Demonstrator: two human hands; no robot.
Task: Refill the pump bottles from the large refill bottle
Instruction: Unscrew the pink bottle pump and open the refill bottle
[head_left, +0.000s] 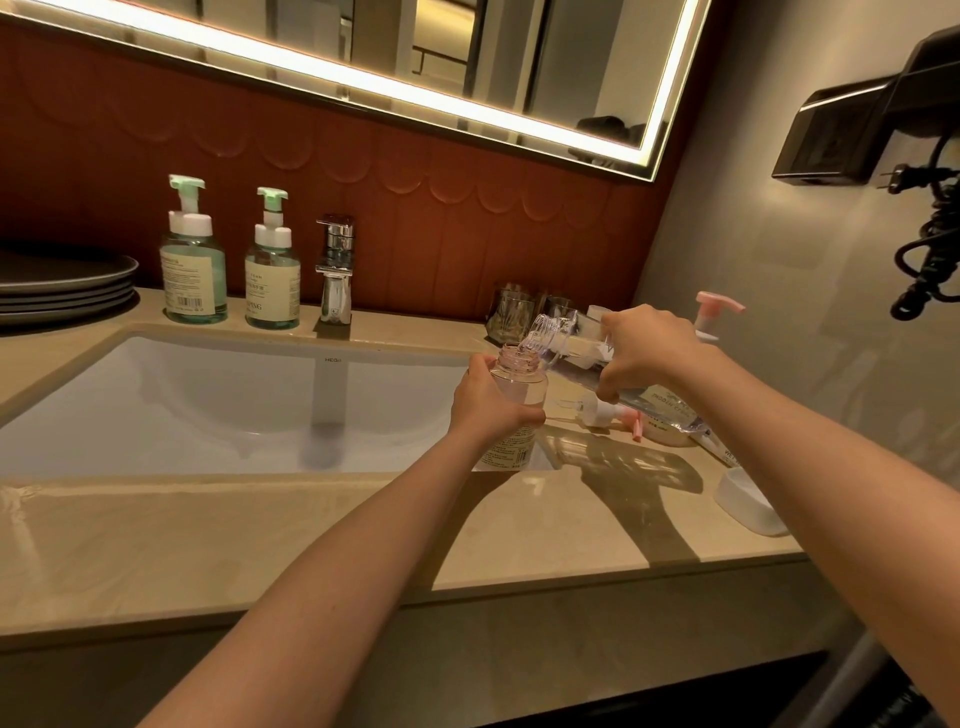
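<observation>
Right hand (649, 353) tilts refill bottle (667, 410) mouth-leftward over pump bottle (519, 382).

Glossy stone, clear plastic

My worktop (260, 530) gleams polished; refill bottle (660, 405) and pump bottle (519, 384) clear plastic; far tap (335, 270) mirror chrome.

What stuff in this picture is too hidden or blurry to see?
Head view:
- The small bottle: the left hand covers its middle, so the fill level is unclear.
- The refill bottle: the right hand hides its middle; label too small to read.
- The pink pump bottle: body hidden behind the right hand.
- The plates: cut off by the left edge.
</observation>
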